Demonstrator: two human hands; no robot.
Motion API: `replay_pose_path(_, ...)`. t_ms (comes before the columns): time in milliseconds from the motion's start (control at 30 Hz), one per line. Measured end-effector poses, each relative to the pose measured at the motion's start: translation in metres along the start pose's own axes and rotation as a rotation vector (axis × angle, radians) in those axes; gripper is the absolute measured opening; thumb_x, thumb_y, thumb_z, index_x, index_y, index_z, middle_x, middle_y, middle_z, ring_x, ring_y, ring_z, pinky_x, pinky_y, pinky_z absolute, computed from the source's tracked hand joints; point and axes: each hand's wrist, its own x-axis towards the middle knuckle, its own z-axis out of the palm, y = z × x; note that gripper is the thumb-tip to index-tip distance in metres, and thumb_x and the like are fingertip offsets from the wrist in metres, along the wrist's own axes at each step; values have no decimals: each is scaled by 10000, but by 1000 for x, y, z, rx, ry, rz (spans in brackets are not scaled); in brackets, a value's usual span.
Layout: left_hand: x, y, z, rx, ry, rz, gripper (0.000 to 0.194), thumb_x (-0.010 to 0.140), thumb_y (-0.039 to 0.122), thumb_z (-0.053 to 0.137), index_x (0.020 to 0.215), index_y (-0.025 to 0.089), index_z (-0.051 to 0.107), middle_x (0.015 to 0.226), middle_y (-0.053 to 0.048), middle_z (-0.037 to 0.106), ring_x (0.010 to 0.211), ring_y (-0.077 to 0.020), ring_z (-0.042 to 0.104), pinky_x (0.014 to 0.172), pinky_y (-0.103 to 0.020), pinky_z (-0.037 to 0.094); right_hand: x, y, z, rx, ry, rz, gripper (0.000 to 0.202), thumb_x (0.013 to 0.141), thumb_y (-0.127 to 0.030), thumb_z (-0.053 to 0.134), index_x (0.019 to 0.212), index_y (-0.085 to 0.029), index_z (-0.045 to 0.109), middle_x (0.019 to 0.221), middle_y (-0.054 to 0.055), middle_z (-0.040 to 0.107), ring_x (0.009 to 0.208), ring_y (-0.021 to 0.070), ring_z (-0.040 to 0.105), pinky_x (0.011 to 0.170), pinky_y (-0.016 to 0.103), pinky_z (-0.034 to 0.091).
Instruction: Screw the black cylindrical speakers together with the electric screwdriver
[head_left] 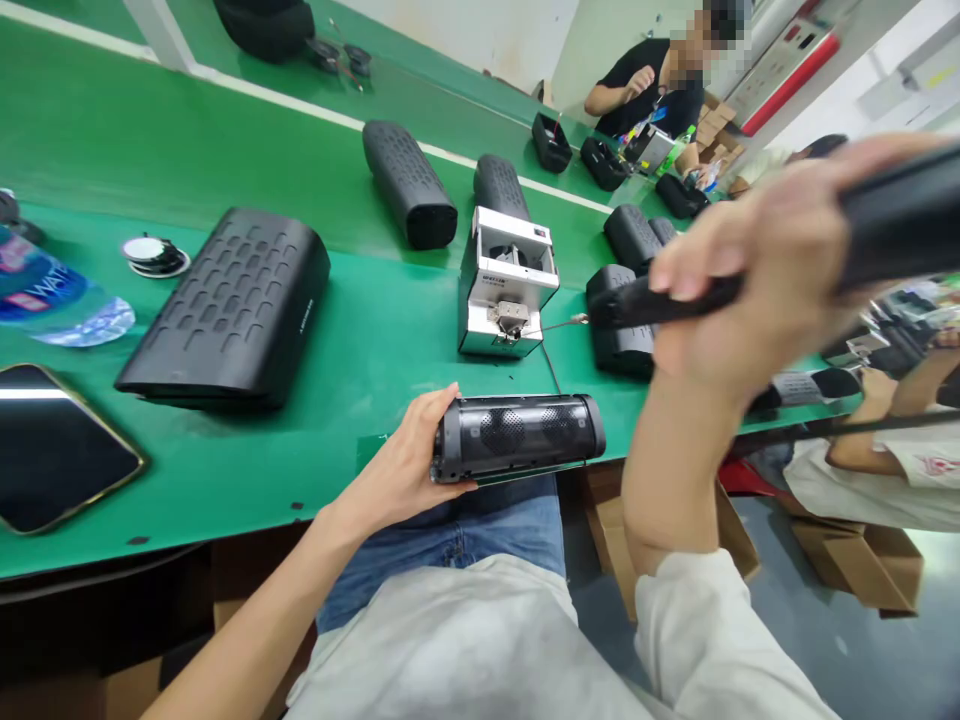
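My left hand (409, 445) is closed around the left end of a black speaker body (517, 435) with perforated patches, lying sideways at the table's front edge. My right hand (757, 270), raised on the right and blurred, grips a black electric screwdriver (892, 220) whose narrow end points left. Behind the speaker body stands a white screw feeder (506, 290) with an open top and a metal piece on its front. A thin cable runs from near it toward the speaker body.
A large black textured speaker shell (232, 300) lies at left, near a phone (60, 450), a water bottle (56, 290) and a small round part (154, 255). More shells (411, 185) stand further back. Co-workers sit across and at right. Cardboard boxes (862, 560) are on the floor.
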Motion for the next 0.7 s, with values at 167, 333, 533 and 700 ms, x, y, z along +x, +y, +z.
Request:
replay_pose_path(167, 0, 0, 1, -7, 7, -11, 1395, 866, 236, 998, 1857, 403, 29, 1735, -221, 444, 1620, -460, 513, 1309, -705, 512, -12, 46, 66, -45, 38, -78, 436, 961, -551, 927, 900, -327, 558, 626, -74, 425, 473, 168, 404, 496, 373, 385)
replay_pose_path(333, 0, -1, 1, -12, 8, -16, 1402, 852, 231, 1006, 1856, 416, 45, 1735, -206, 447, 1618, -454, 519, 1299, -693, 530, 0, 64, 62, -155, 33, 44, 520, 893, -776, 849, 922, -350, 551, 667, -48, 524, 539, 194, 422, 540, 402, 424)
replay_pose_path(533, 1, 0, 0, -23, -2, -22, 1390, 860, 226, 997, 1852, 417, 43, 1731, -209, 437, 1615, -457, 518, 1295, -695, 531, 18, 80, 63, -89, 23, 83, 624, 820, -805, 897, 872, -330, 497, 693, -50, 527, 534, 179, 382, 537, 401, 379)
replay_pose_path(700, 1, 0, 0, -18, 0, -18, 1393, 857, 222, 995, 1852, 419, 40, 1727, -206, 430, 1619, -456, 513, 1298, -690, 529, 23, 82, 66, -53, 20, 48, 553, 853, -690, 913, 830, -324, 499, 702, -59, 522, 481, 156, 349, 474, 393, 348)
